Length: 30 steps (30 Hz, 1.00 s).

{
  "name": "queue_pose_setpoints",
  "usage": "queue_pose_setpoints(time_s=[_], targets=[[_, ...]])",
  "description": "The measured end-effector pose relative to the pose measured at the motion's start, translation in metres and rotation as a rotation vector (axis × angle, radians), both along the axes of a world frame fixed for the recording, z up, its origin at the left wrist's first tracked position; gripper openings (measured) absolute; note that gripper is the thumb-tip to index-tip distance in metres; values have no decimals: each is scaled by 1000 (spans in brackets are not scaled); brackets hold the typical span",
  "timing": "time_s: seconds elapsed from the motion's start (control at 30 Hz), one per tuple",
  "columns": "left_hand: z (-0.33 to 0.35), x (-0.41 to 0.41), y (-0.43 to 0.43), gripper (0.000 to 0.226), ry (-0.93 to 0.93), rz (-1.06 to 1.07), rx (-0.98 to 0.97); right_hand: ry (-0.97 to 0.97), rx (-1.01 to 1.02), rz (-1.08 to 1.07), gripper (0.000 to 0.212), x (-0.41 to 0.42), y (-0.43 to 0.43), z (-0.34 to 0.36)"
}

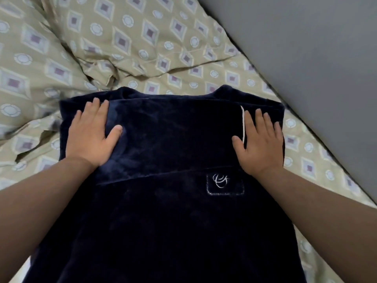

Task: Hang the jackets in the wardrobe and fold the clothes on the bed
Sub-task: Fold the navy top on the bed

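As left hand (91, 135) and right hand (260, 144) press flat on the garment (163, 221), bedsheet (204, 78) borders its far edge.

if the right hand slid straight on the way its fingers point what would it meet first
The right hand lies flat on the navy garment, pointing away. Sliding on, it would cross the garment's far edge onto the patterned sheet, then probably meet the grey wall; that gap is hard to judge.
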<state>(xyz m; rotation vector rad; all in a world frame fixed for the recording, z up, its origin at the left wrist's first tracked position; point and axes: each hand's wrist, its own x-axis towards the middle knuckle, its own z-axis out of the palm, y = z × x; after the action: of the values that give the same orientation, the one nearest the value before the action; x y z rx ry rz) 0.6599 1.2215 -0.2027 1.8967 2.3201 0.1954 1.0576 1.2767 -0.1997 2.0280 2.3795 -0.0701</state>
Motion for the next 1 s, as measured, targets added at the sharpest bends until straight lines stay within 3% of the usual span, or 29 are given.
queue_pose_setpoints(time_s=[0.43, 0.57, 0.7, 0.9, 1.0], targets=[[-5, -3, 14, 75, 75, -7, -129, -114, -122, -8, 82, -7, 9, 4], [13, 4, 1, 73, 5, 30, -189, -162, -194, -46, 78, -9, -8, 20], [18, 19, -92, 65, -82, 130, -114, -107, -266, -95, 72, 9, -84, 29], [23, 33, -261, 66, -63, 165, -251, -130, -490, -129, 70, 44, -225, 31], [38, 31, -309, 66, -202, 356, -317, -124, -586, -188, 71, 52, -271, 40]])
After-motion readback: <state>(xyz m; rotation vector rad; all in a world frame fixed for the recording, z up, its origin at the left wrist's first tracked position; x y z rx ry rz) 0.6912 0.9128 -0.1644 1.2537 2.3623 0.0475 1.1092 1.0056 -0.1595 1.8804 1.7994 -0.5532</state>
